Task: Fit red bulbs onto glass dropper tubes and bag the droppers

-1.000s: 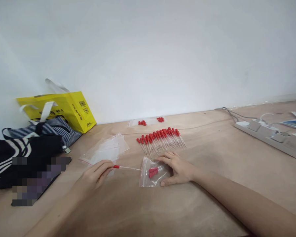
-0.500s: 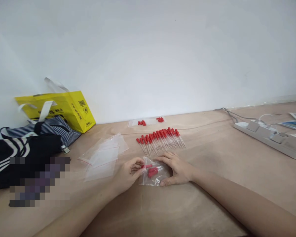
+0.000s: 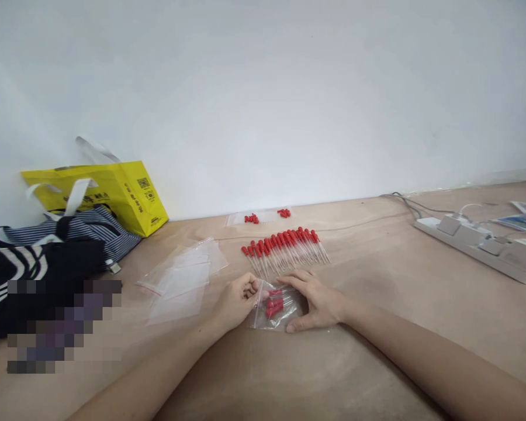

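A clear zip-lock bag (image 3: 263,320) lies on the table between my hands, with several glass droppers (image 3: 275,307) inside it, their red bulbs towards the bag's mouth on the left. My left hand (image 3: 240,297) is closed at that mouth, its fingers curled; one fingertip reaches under the plastic, close to the bulbs. My right hand (image 3: 318,299) grips the bag's right end, thumb at the near edge and fingers at the far edge; its palm hides that end. Just beyond the bag, a row of red-bulbed droppers (image 3: 284,248) lies side by side.
Overlapping flat zip-lock bags (image 3: 186,278) lie left of my hands. Farther back, by the wall, a bag with red-tipped pieces (image 3: 258,217) rests. A yellow shopping bag (image 3: 144,202) and a striped bag (image 3: 99,231) stand at left. A power strip (image 3: 477,242) with plugs is at right.
The droppers in the bag have shifted to the right, deeper in, with their bulbs now lined up more evenly. My left hand has moved slightly right and up; my right hand stays nearly in place.
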The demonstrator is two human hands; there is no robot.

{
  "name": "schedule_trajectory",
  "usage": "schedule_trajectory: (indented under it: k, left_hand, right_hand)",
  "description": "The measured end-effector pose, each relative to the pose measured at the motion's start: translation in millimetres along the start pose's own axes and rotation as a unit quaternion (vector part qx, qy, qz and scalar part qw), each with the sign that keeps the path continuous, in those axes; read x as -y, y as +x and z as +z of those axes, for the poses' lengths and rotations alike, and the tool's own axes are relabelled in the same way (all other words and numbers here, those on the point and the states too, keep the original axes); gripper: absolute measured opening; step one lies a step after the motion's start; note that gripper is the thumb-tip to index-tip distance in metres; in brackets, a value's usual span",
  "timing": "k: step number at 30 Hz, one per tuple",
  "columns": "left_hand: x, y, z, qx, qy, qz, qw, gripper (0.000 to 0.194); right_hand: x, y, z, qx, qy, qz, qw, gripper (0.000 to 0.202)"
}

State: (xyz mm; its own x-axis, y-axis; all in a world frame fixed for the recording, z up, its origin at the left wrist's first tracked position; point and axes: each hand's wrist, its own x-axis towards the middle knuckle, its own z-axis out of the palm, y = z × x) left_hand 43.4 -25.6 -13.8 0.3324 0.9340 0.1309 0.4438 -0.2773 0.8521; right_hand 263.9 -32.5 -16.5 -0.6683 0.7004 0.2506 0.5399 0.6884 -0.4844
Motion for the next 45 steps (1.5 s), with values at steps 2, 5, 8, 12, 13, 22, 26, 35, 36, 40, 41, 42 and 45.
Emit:
schedule_trajectory:
  k: [2,5,8,12,13,22,26,35,36,40,41,42,45]
  left_hand:
    - [3,1,-11.5,0.048,-0.004,0.001,0.999,0.017]
    - [11,14,-36.3,0.042,0.101,0.050,0.993,0.015]
    - [20,40,-59.5,-0.024,0.210,0.088,0.973,0.016]
    - [27,81,-76.8,0.001,0.255,0.121,0.959,0.023]
    - [28,89,-79.1,0.015,0.262,0.125,0.957,0.023]
    - [30,110,-88.9,0.099,0.252,0.108,0.957,0.009]
    - [24,93,-87.9,0.129,0.203,0.084,0.967,0.013]
    - [12,4,-115.1,-0.010,0.033,-0.040,0.999,0.035]
    - [13,-5,-116.3,-0.045,0.015,-0.060,0.997,0.039]
    - [21,-26,-109.5,-0.122,-0.024,-0.101,0.987,0.050]
    - [22,-29,-105.9,-0.122,-0.025,-0.107,0.986,0.050]
    - [23,-31,-102.1,-0.117,-0.024,-0.111,0.987,0.050]
    - [19,-34,-91.5,-0.096,-0.019,-0.115,0.989,0.047]
  right_hand:
    - [1,0,-1,0.006,-0.005,0.003,1.000,0.083]
    - [1,1,-3,0.017,-0.009,-0.001,1.000,0.081]
    - [0,2,-3,0.023,-0.013,-0.004,1.000,0.080]
    - [0,2,-3,0.022,-0.011,-0.004,1.000,0.080]
    - [0,2,-3,0.022,-0.012,-0.003,1.000,0.080]
    - [-1,3,-2,0.023,-0.017,-0.007,1.000,0.083]
    - [-1,3,-2,0.019,-0.018,-0.009,1.000,0.082]
    - [-2,2,-1,0.013,-0.018,-0.008,1.000,0.080]
    - [-2,2,-1,0.012,-0.018,-0.008,1.000,0.080]
    - [-3,2,0,0.011,-0.020,-0.009,1.000,0.080]
    - [-3,2,0,0.012,-0.021,-0.008,1.000,0.080]
    - [-2,2,0,0.014,-0.020,-0.007,1.000,0.079]
    - [-2,2,-1,0.018,-0.018,-0.006,1.000,0.080]
